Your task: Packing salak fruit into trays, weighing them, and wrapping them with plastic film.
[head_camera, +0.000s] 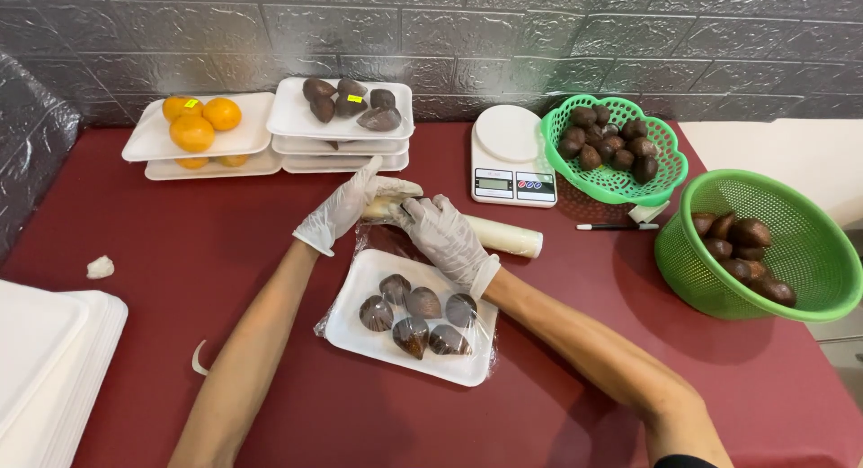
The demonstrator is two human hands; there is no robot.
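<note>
A: Hands, current position?

B: Both gloved. Left hand (346,207) and right hand (445,237) meet on a roll of cling film (503,235) lying across the red table (225,243), just behind a white foam tray (360,329). Left fingers are curled round the near end of the roll, closed on it. Right hand lies on top of the roll, fingers bent over it; how firmly it grips, cannot tell.

A: The tray?

B: Directly below the hands, near the table's middle. It holds six dark brown fruits (422,303), covered by clear film (378,243) that runs up from the tray toward the roll.

A: Surroundings?

B: Behind the roll, a small white kitchen scale (512,153). Right of it, a green basket (611,187) of the same brown fruit; a larger green basket (809,252) sits at the table's right edge, well apart. Back left: stacked trays with oranges (200,122), beside stacked trays with brown fruit (351,104). Empty trays (45,360) piled at the left edge.
</note>
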